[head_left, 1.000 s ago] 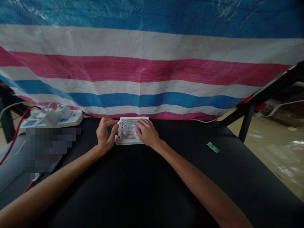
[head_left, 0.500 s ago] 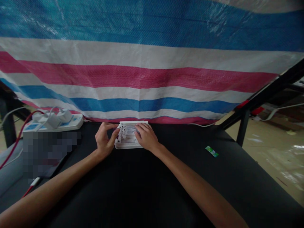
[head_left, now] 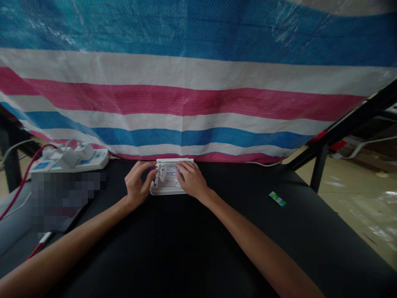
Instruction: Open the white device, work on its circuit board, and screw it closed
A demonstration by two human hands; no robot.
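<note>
A white plastic device (head_left: 169, 191), like a router turned underside up, lies at the far edge of the black table. Its face shows a pale label, rows of small vent holes and a raised white strip along the back. My left hand (head_left: 138, 182) is at its left end, thumb and forefinger closed in a pinch by the corner. A small dark purplish spot shows at those fingertips; what it is I cannot make out. Across the device's right end lies my right hand (head_left: 192, 179), gripping it with fingers over the top and thumb on the label side. My palm hides that end.
To the left stand a white power strip (head_left: 93, 161) with plugs and cables, and a dark, partly blurred-out flat device (head_left: 70, 221) with a red cable. A small green packet (head_left: 278, 199) lies to the right. Behind hangs a striped plastic sheet (head_left: 182, 99).
My left thumb and forefinger have shifted slightly at the device's left corner. My right hand and the device have stayed in place.
</note>
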